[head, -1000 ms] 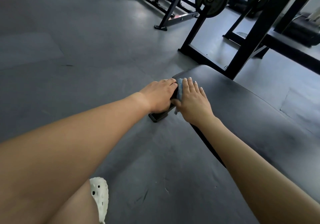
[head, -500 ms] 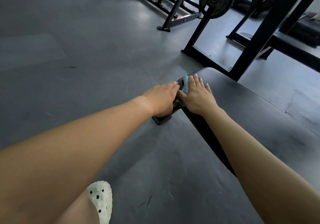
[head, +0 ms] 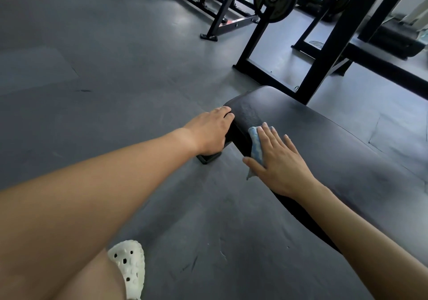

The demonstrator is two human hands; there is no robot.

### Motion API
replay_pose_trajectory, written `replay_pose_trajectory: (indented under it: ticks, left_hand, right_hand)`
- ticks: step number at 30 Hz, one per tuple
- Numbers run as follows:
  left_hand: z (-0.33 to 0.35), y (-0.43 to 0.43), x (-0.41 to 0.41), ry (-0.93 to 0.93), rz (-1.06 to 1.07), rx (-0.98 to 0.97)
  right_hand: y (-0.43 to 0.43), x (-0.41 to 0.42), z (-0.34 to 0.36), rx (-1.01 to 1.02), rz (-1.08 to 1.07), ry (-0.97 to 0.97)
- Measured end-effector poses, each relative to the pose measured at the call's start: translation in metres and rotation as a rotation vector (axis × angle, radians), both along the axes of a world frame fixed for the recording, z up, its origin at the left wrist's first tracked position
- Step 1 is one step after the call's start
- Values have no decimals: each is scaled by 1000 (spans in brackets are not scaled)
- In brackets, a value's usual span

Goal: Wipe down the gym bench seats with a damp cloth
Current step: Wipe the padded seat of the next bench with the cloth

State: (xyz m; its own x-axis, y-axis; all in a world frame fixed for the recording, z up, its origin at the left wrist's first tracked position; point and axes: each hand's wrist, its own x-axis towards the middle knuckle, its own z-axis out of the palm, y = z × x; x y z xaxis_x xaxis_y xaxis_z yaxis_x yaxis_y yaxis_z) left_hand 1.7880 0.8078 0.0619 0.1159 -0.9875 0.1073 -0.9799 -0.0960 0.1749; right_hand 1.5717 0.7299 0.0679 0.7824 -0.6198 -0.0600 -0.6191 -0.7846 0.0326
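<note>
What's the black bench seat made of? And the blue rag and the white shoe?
The bench seat looks like black vinyl or faux leather over padding: faint sheen, fine grain, rounded edge. The cloth is soft blue fabric, maybe microfibre: it crumples and drapes. The shoe seems moulded white foam or rubber: matte, with punched holes.

Both arms outstretched, left hand (head: 212, 130) curled over the bench end (head: 251, 108), right hand (head: 280, 160) flat, fingers spread.
</note>
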Motion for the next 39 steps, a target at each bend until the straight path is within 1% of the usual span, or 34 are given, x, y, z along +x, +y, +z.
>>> replay_pose_trajectory:
  ticks: [2, 4, 6, 8, 11, 15, 18, 21, 23, 26, 28, 31, 33, 39]
  left_hand:
    - [1, 1, -2, 25, 4, 6]
    - [2, 1, -6, 46, 3, 14]
    - [1, -1, -9, 45, 5, 23]
    - [-1, -3, -10, 39, 9, 32]
    - [-2, -4, -11, 26, 20, 13]
    - [-1, -8, -18, -21, 16, -9]
    - [-3, -11, -24, -87, 23, -22]
    - [-4, -13, -30, -96, 62, -13]
    - [-4, -14, -33, -97, 71, -16]
    - [-2, -15, -44, -165, 18, -60]
    - [0, -16, -56, -210, -20, -92]
    - [2, -17, -80, -290, -57, -109]
    - [4, -18, -92, -316, -35, -92]
    - [1, -15, -111, -279, 73, -52]
  right_hand:
    - [-10, 8, 0, 37, -45, -40]
    - [-29, 25, -1, 87, -137, -83]
    - [-46, 44, -1, 127, -236, -109]
    - [-54, 55, -2, 142, -280, -114]
    - [-43, 49, -1, 137, -211, -97]
    - [-7, 4, 0, 55, -53, -72]
    - [8, -25, 0, 45, -7, -41]
    - [-4, -34, 0, 66, -25, -59]
    - [-24, -27, 0, 88, -93, -75]
    - [-54, -9, 1, 120, -223, -97]
    - [-62, 2, 1, 141, -257, -108]
    - [-57, 0, 2, 170, -232, -111]
    - [-48, -14, 2, 164, -181, -108]
    - [-21, -66, 2, 143, -70, -96]
